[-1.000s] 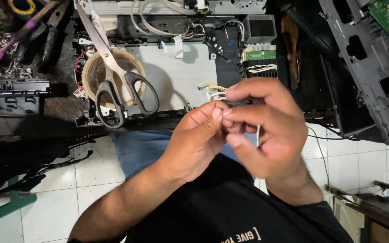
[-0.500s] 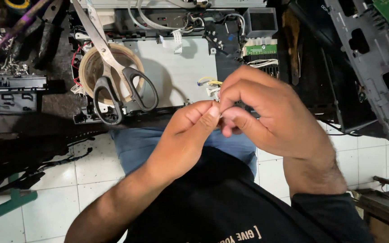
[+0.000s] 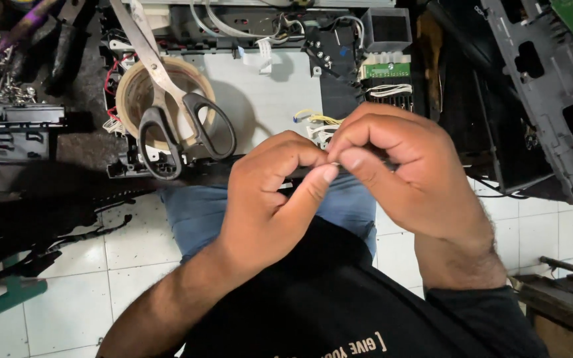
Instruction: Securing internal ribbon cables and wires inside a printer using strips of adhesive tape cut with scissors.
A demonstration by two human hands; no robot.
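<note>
Left hand (image 3: 270, 199) and right hand (image 3: 399, 176) curled together, fingertips pinched on a tiny pale part (image 3: 333, 163), too small to identify, held above blue-jeaned lap (image 3: 200, 212). Just beyond, opened grey metal chassis (image 3: 266, 93) with white and yellow wire bundle (image 3: 316, 122). Farther left, black-handled steel scissors (image 3: 174, 126) lying across tan tape roll (image 3: 134, 86). Below, white tiled floor (image 3: 81, 272).

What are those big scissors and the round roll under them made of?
The scissors: blades look like bare metal, dull grey and shiny along the edge; handles seem matte black plastic. The roll looks like tan tape on a cardboard core, though that is uncertain.
</note>
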